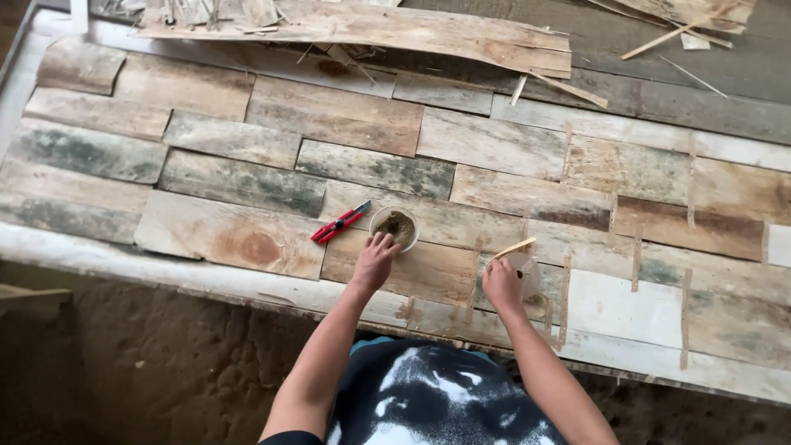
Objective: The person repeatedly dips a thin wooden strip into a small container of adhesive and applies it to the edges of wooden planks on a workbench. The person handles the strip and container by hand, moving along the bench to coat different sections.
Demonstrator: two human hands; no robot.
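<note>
We look down on a surface (247, 280) faced with rough, weathered wooden planks (329, 115), laid like staggered bricks in grey, tan and reddish brown, some mottled green, one with a round knot. The bare rim along the near edge is chalky white.

Our left hand (375, 262) rests on the planks with its fingers (384, 241) loosely curled, their tips touching the near rim of a small round cup (395, 227) of pale, translucent plastic that holds a brownish, pasty mass. The cup stands just beyond the fingertips, not gripped. Just left of it lies a slim red-handled utility knife (340, 222), apart from the hand.

Our right hand (503, 284) is closed around a thin pale wooden stick (514, 247), which juts out above the knuckles at a slant. Just beside this hand, on its right, lies a clear round lid (527, 276) flat on the wood.

At the far edge lie splintered boards (395, 29) and loose slivers.
</note>
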